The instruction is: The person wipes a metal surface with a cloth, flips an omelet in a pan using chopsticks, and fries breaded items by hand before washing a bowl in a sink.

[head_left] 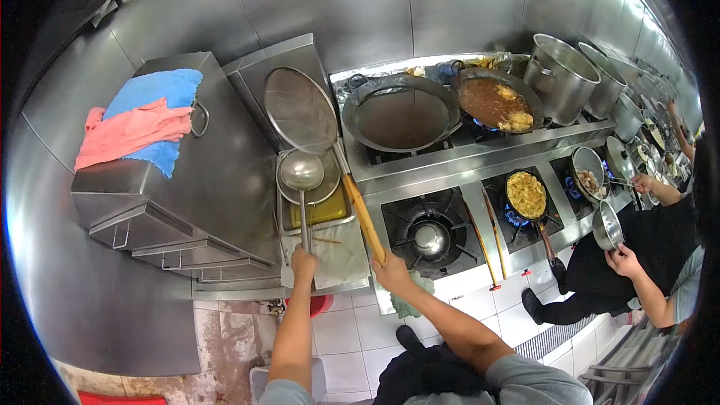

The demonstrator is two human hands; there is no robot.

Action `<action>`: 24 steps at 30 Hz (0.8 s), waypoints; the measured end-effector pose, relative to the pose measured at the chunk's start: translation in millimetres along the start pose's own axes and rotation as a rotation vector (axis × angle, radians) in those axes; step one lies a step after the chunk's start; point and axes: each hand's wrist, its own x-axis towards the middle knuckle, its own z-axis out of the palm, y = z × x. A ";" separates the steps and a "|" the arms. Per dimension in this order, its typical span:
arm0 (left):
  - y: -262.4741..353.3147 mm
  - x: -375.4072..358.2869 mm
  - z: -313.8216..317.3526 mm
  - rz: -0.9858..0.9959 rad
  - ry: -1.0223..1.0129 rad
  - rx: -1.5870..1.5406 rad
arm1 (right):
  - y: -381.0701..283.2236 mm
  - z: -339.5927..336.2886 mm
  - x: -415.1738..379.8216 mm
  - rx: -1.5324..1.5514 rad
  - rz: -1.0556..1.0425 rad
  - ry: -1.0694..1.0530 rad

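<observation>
My left hand (304, 263) is closed around the handle of a metal ladle (302, 171), whose round bowl faces up at the far end. In my right hand (391, 273) is the wooden handle of a large round mesh strainer (300, 109), held up beyond the ladle and close to the steel panel. Under the ladle, a round metal bowl (330, 189) overlaps a rectangular pan (349, 216) with yellow liquid. A wok (456, 129) of dark liquid sits on the stove just right of the strainer.
Brown liquid with frying pieces fills another wok (487, 101); tall pots (559, 79) stand beyond. An egg-like round cooks in a small pan (526, 193) over flame. On the right a co-worker (622, 244) holds a pan and a metal bowl (607, 226). Cloths (135, 131) lie on a steel cabinet (225, 157).
</observation>
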 end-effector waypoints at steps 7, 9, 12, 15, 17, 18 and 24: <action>19.3 15.5 -10.7 -0.309 -0.206 -0.382 | -8.4 18.3 -42.1 0.891 0.545 -0.600; -3.2 20.2 -0.8 -0.220 -0.325 -0.261 | -5.8 24.8 -48.4 1.001 0.628 -0.616; -14.5 7.6 1.9 0.037 -0.074 -0.003 | -6.2 27.9 -55.2 1.186 0.687 -0.698; -10.0 -12.6 -3.9 0.200 0.092 0.178 | 0.1 31.4 -54.2 1.161 0.661 -0.728; -18.7 -14.9 2.9 0.272 0.152 0.203 | 2.3 29.2 -55.4 1.143 0.651 -0.697; -13.3 -17.2 -0.8 0.337 0.212 0.226 | 2.0 26.7 -55.8 1.138 0.638 -0.694; 5.3 -24.5 -27.0 0.044 -0.015 0.086 | -24.1 3.4 -52.4 0.952 0.567 -0.634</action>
